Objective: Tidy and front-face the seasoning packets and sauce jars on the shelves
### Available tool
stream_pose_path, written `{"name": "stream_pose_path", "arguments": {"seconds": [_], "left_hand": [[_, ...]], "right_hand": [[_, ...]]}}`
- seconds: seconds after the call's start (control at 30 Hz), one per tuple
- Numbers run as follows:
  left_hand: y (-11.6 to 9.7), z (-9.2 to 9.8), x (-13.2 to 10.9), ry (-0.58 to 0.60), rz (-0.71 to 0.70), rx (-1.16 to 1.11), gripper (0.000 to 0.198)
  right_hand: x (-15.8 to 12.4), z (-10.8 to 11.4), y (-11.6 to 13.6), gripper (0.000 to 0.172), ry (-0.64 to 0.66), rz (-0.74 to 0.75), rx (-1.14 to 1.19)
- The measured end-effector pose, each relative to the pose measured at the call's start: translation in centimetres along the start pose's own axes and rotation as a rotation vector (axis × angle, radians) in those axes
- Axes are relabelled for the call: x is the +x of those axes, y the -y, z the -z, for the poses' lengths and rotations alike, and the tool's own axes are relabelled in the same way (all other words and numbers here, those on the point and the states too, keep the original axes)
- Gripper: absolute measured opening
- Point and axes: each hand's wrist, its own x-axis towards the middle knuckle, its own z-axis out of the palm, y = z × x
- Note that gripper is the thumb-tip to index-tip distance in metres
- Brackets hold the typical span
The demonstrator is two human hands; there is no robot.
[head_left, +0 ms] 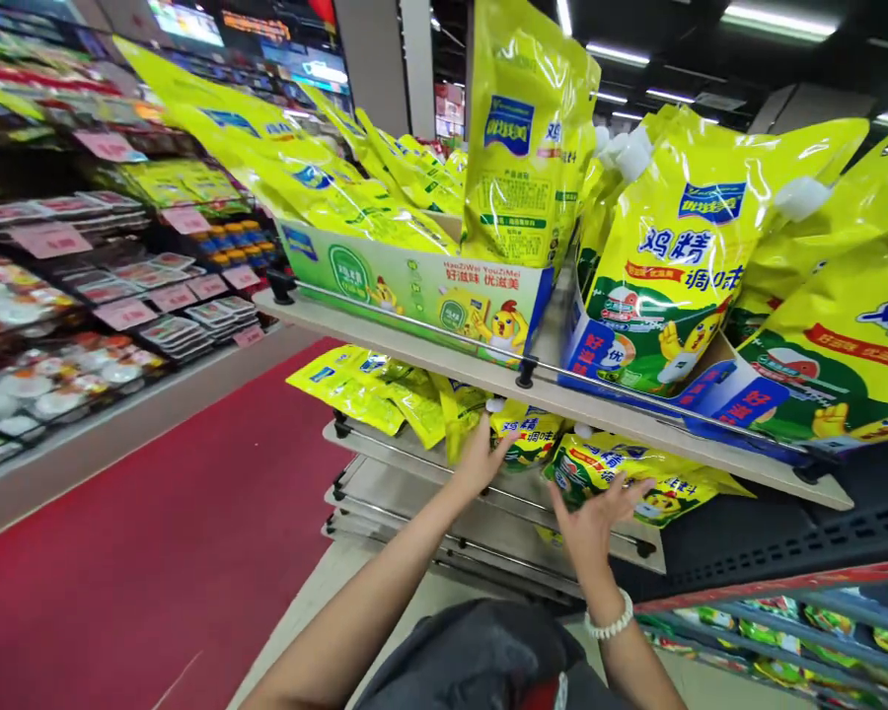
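Note:
On the lower shelf lie several yellow seasoning pouches with green fronts and white caps. My left hand [481, 461] reaches in under the upper shelf, thumb apart from the fingers, against an upright seasoning pouch [525, 434]. Its fingertips are partly hidden among the pouches. My right hand [596, 513], with a white beaded bracelet [610, 615] at the wrist, is spread at the front of another seasoning pouch [636, 478], which lies tilted to the right. Fingers and thumb of this hand are apart, touching or very near the pouch. Neither hand is closed round a pouch.
Above my hands, the upper shelf [429, 345] carries a display carton [414, 296] and large upright yellow pouches [673, 256]. A metal rail runs along its front edge. Lower shelves [407, 493] continue below. To the left are a red floor strip [192, 503] and a stocked display [118, 266].

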Motion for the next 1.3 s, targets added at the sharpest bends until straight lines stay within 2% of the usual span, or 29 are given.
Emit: {"name": "stream_pose_path", "arguments": {"seconds": [0.07,0.2,0.3,0.4,0.47,0.5,0.57,0.63,0.67,0.7,0.73,0.8,0.83,0.93,1.1,1.2,1.3], "left_hand": [[0.9,-0.1,0.9,0.122,0.059,-0.052,0.03],[1.6,0.8,2.5,0.239,0.103,-0.026,0.02],[0.8,1.6,2.5,0.34,0.138,0.016,0.026],[-0.5,2.6,0.5,0.391,0.08,0.074,0.047],[-1.0,3.9,-1.1,0.319,-0.059,0.094,0.054],[-1.1,4.8,-1.7,0.224,-0.156,0.092,0.052],[-0.5,6.8,-2.1,-0.075,-0.317,0.104,0.039],[0.8,8.4,-1.2,-0.338,-0.315,0.172,0.038],[1.5,8.8,-0.4,-0.358,-0.261,0.216,0.043],[2.2,9.0,0.5,-0.299,-0.197,0.26,0.047],[2.8,9.0,1.4,-0.187,-0.141,0.303,0.049],[3.4,8.6,2.6,0.035,-0.087,0.404,0.043],[3.4,8.3,2.8,0.1,-0.075,0.465,0.04],[2.7,7.6,2.0,0.13,-0.08,0.627,0.037],[1.4,6.0,-0.5,0.026,-0.078,0.737,0.043],[0.6,4.6,0.1,0.009,-0.052,0.761,0.037],[-0.9,4.1,1.1,0.092,0.007,0.757,0.024]], "right_hand": [[0.5,-1.1,0.7,0.112,0.043,-0.093,-0.087],[1.0,-1.8,-0.1,0.101,0.126,-0.109,-0.2],[0.6,-0.8,-0.2,0.106,0.162,-0.087,-0.201],[0.1,0.4,1.4,0.106,0.156,-0.124,-0.167],[0.0,1.1,3.0,0.1,0.09,-0.121,-0.171],[0.1,1.3,3.7,0.097,0.04,-0.103,-0.184],[0.5,1.6,5.2,0.093,-0.054,-0.077,-0.209],[0.9,1.7,6.3,0.094,-0.099,-0.113,-0.201],[1.0,1.7,6.7,0.094,-0.102,-0.144,-0.187],[1.0,1.7,7.1,0.093,-0.097,-0.169,-0.17],[0.9,1.7,7.4,0.092,-0.089,-0.183,-0.158],[0.2,1.8,7.7,0.091,-0.071,-0.19,-0.151],[-0.4,1.8,7.6,0.091,-0.062,-0.193,-0.154],[-2.3,2.3,6.9,0.089,-0.039,-0.238,-0.162],[-3.8,4.3,3.5,0.087,-0.063,-0.294,-0.183],[-3.2,5.7,0.4,0.087,-0.053,-0.34,-0.144],[-1.8,6.4,-2.7,0.079,-0.036,-0.434,0.039]]}}
